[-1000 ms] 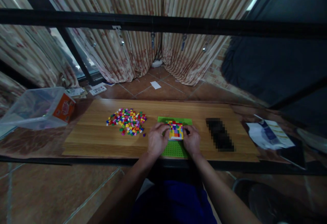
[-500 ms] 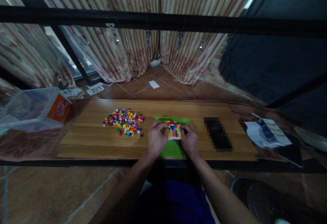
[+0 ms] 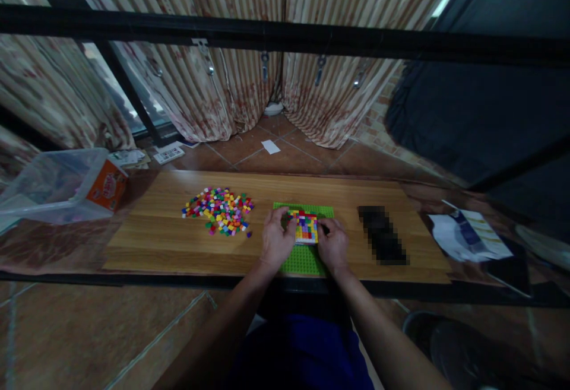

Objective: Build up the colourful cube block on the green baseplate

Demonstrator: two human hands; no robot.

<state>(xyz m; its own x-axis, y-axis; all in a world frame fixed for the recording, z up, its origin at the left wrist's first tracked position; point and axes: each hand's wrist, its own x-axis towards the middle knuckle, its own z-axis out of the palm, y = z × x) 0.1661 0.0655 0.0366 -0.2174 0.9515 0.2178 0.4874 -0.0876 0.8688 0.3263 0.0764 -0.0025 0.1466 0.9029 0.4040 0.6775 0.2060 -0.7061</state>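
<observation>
A green studded baseplate (image 3: 303,258) lies near the front edge of a wooden board. On it sits a small square patch of coloured bricks (image 3: 305,227) in yellow, red, blue and white. My left hand (image 3: 276,240) rests on the plate at the patch's left side, fingers curled against it. My right hand (image 3: 333,244) is at the patch's right side, fingers bent and pinched at its edge. Whether either hand holds a loose brick is hidden. A heap of small loose coloured bricks (image 3: 219,209) lies on the board to the left.
The wooden board (image 3: 155,241) lies on a dark table. A clear plastic box (image 3: 53,185) with an orange label stands at far left. A blurred-out dark object (image 3: 383,234) lies right of the plate; papers (image 3: 469,234) lie further right. A black bar (image 3: 285,34) crosses overhead.
Both hands stay at the sides of the brick patch with only slight finger shifts. The camera has swayed a little.
</observation>
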